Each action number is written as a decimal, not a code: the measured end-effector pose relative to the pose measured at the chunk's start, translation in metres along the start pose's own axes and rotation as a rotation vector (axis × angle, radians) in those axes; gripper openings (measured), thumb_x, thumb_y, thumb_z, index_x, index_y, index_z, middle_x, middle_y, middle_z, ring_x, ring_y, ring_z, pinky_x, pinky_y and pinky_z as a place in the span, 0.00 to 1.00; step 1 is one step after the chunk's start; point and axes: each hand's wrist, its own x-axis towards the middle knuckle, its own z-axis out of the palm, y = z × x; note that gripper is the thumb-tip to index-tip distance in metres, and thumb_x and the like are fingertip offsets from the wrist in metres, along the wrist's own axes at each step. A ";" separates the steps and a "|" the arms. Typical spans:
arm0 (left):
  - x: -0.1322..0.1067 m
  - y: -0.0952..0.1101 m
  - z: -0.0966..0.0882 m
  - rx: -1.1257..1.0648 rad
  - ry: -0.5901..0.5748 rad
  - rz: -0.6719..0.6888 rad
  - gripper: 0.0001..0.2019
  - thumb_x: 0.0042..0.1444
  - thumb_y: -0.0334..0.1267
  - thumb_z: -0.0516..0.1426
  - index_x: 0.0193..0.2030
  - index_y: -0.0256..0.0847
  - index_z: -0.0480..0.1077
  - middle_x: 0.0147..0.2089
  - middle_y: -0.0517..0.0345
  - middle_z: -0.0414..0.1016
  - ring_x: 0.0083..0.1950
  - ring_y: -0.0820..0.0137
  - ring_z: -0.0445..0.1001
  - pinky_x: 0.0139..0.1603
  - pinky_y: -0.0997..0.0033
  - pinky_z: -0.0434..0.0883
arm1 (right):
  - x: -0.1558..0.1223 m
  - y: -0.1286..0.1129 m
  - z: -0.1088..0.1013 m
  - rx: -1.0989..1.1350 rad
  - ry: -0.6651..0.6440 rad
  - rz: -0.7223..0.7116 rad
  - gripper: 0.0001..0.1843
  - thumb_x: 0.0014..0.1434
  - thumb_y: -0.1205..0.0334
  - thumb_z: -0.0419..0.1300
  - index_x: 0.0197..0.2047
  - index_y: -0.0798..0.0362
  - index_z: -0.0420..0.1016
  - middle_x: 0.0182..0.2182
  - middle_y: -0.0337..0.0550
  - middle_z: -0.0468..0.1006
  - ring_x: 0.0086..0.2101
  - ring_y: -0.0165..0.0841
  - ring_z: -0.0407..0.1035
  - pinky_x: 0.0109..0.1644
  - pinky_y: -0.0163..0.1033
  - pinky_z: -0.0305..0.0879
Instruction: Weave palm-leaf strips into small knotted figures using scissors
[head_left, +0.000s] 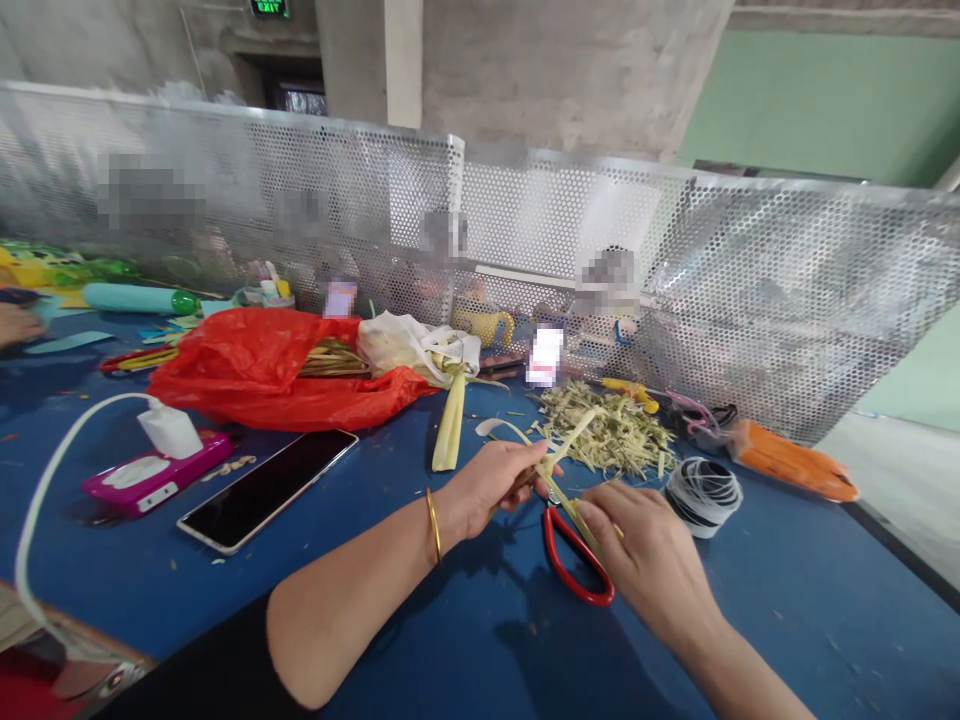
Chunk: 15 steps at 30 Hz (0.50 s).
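Note:
My left hand (499, 485), with a gold bangle at the wrist, is closed on pale yellow-green strips of dried husk (574, 440) near the middle of the table. Strip ends stick up and curl out beyond its fingers. My right hand (649, 540) pinches the lower end of a strip, which runs between the two hands. Red-handled scissors (589, 597) lie on the blue table below and between them, their blades mostly hidden. Just beyond the hands is a heap of chopped husk bits (611, 430). A wide pale husk piece (449, 425) rests farther left.
A spool of grey cord (703, 497) stands right of my right hand, near an orange packet (795, 462). Leftward lie a black phone (270, 490), a magenta power strip (159, 472) with a cabled plug, and a red plastic bag (240, 370). A perforated metal divider (360, 190) borders the back.

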 end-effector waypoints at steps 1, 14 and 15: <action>-0.001 0.000 0.001 0.022 -0.008 0.002 0.20 0.52 0.54 0.55 0.33 0.36 0.74 0.22 0.61 0.68 0.18 0.81 0.54 0.19 0.76 0.45 | 0.001 0.002 -0.003 0.013 0.063 0.036 0.16 0.66 0.57 0.49 0.31 0.51 0.71 0.27 0.40 0.75 0.29 0.32 0.68 0.36 0.38 0.57; -0.018 -0.021 0.032 0.318 -0.173 -0.050 0.17 0.50 0.48 0.59 0.20 0.37 0.72 0.16 0.63 0.62 0.20 0.78 0.57 0.23 0.75 0.51 | 0.001 0.008 0.019 0.631 -0.111 0.450 0.15 0.56 0.55 0.59 0.22 0.53 0.70 0.20 0.37 0.71 0.23 0.29 0.65 0.26 0.32 0.60; -0.019 -0.021 0.032 0.315 -0.179 -0.046 0.16 0.50 0.48 0.59 0.20 0.37 0.72 0.16 0.63 0.62 0.20 0.78 0.57 0.23 0.75 0.50 | 0.000 0.006 0.021 0.670 -0.074 0.503 0.15 0.55 0.55 0.59 0.21 0.53 0.69 0.19 0.35 0.69 0.21 0.28 0.63 0.24 0.32 0.58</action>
